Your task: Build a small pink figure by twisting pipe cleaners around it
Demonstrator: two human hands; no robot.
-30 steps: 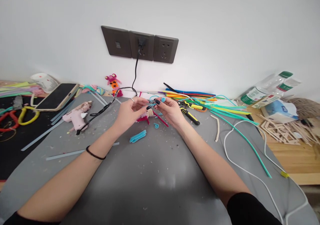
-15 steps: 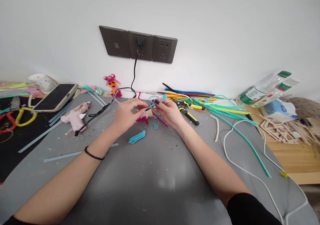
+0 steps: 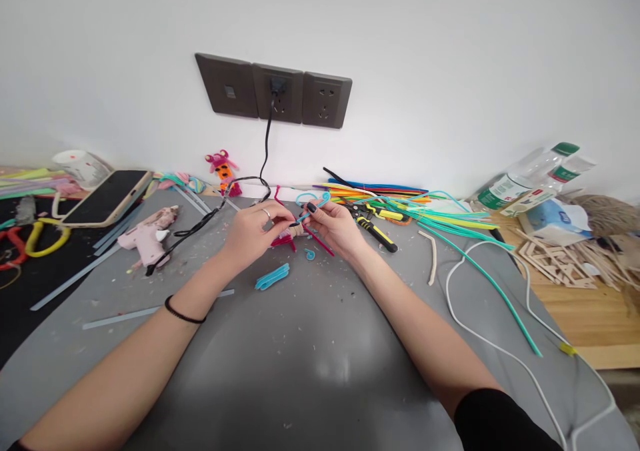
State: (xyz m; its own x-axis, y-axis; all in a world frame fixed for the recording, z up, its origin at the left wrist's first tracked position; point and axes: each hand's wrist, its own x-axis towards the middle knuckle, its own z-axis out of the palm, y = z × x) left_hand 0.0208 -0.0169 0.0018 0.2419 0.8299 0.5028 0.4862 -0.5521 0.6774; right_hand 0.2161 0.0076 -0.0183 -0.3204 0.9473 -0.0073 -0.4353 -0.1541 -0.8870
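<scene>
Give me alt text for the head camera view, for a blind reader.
The left hand and right hand pinch a blue pipe cleaner with a curled end above a grey mat. A pink glue gun lies to the left, yellow-handled pliers and a pile of coloured pipe cleaners to the right.

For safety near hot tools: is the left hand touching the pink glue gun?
Apart. The head view shows bare grey mat between the left hand and the pink glue gun; that hand pinches a blue pipe cleaner.
</scene>
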